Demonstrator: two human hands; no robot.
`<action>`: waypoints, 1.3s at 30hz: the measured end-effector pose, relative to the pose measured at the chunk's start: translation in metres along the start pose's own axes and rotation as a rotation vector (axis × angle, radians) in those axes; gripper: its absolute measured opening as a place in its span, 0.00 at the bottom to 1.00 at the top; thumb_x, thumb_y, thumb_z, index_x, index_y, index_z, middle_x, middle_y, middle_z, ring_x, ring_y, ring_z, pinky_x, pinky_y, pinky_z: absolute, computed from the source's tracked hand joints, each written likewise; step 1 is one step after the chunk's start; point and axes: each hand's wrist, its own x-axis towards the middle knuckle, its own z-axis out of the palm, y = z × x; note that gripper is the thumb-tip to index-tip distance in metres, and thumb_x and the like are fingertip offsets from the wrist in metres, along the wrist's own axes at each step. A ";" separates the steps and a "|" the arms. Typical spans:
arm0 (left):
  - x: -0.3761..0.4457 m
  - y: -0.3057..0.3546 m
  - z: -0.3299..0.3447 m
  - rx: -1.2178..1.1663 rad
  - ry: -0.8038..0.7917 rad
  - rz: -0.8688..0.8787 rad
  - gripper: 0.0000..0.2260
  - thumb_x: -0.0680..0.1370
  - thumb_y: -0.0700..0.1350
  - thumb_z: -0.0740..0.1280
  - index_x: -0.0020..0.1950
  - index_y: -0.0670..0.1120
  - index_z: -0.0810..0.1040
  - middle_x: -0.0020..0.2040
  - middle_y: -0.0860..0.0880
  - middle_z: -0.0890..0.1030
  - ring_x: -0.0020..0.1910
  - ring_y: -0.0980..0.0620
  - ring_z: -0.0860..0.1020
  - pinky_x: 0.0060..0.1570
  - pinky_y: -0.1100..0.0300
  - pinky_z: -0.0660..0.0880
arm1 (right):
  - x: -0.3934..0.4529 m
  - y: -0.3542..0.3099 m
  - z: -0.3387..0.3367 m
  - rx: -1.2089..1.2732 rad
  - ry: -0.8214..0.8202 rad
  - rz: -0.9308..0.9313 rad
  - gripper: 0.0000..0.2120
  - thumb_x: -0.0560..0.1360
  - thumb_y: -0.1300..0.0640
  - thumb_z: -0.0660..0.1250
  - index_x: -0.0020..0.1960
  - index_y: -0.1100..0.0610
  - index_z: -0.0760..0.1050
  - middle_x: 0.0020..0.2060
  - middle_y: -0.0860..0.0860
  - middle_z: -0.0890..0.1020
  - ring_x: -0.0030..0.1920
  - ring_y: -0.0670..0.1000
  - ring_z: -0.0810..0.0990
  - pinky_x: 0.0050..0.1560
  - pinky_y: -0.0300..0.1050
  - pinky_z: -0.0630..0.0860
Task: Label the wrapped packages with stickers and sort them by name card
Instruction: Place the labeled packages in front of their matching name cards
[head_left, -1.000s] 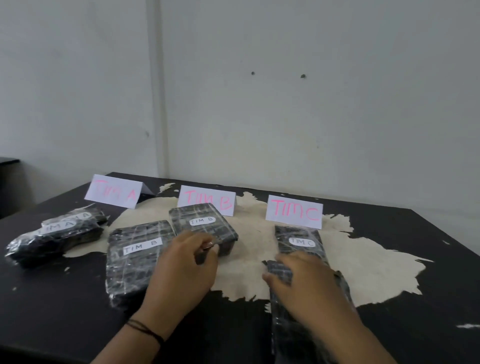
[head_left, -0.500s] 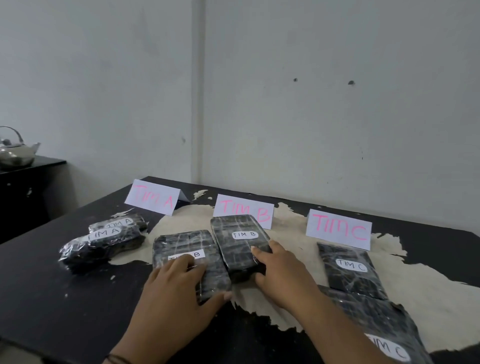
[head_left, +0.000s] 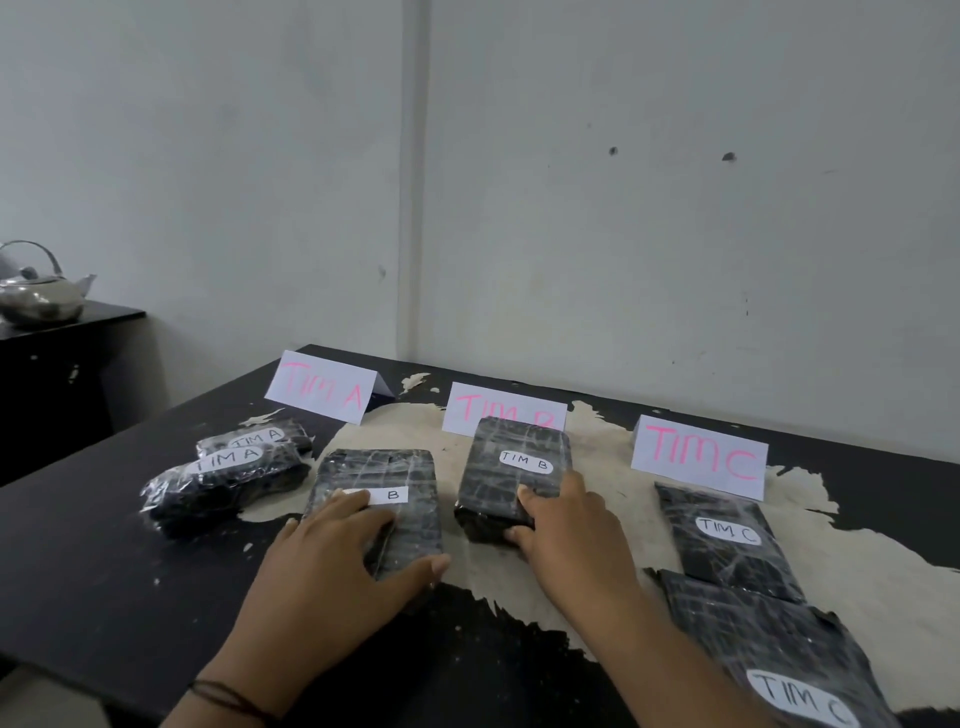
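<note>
As cards stand behind, hands (head_left: 332, 566) touch packages (head_left: 514, 475).

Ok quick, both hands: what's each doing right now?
Left hand: open, resting flat on the left TIM B package.
Right hand: grips the near end of the right TIM B package.

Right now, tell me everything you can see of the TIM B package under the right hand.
The TIM B package is a dark rectangular block wrapped in shiny clear film with crinkled highlights. A white oval sticker on top reads TIM B. It lies flat on the worn pale patch of the table, just in front of the TIM B card, hiding the card's lower right. The right hand grips its near right corner, thumb on the front face.
</note>
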 end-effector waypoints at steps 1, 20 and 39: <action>0.005 -0.003 0.000 0.001 -0.008 0.016 0.34 0.66 0.75 0.56 0.65 0.58 0.72 0.67 0.59 0.70 0.67 0.58 0.67 0.62 0.57 0.64 | -0.002 0.000 -0.002 0.011 -0.004 0.001 0.20 0.78 0.45 0.60 0.68 0.49 0.68 0.63 0.54 0.66 0.57 0.55 0.70 0.56 0.46 0.70; 0.069 -0.011 0.026 0.025 -0.049 0.116 0.21 0.78 0.59 0.58 0.69 0.55 0.69 0.72 0.56 0.66 0.70 0.54 0.64 0.70 0.55 0.57 | -0.031 -0.006 -0.010 -0.025 -0.033 0.016 0.19 0.78 0.46 0.59 0.68 0.47 0.67 0.62 0.53 0.67 0.55 0.54 0.72 0.53 0.47 0.69; 0.049 -0.041 0.004 -0.137 0.356 0.176 0.10 0.73 0.45 0.68 0.52 0.46 0.83 0.56 0.51 0.81 0.56 0.51 0.78 0.59 0.55 0.71 | -0.027 -0.040 -0.025 -0.087 0.091 -0.083 0.28 0.77 0.40 0.57 0.73 0.50 0.59 0.70 0.53 0.63 0.71 0.55 0.59 0.68 0.51 0.60</action>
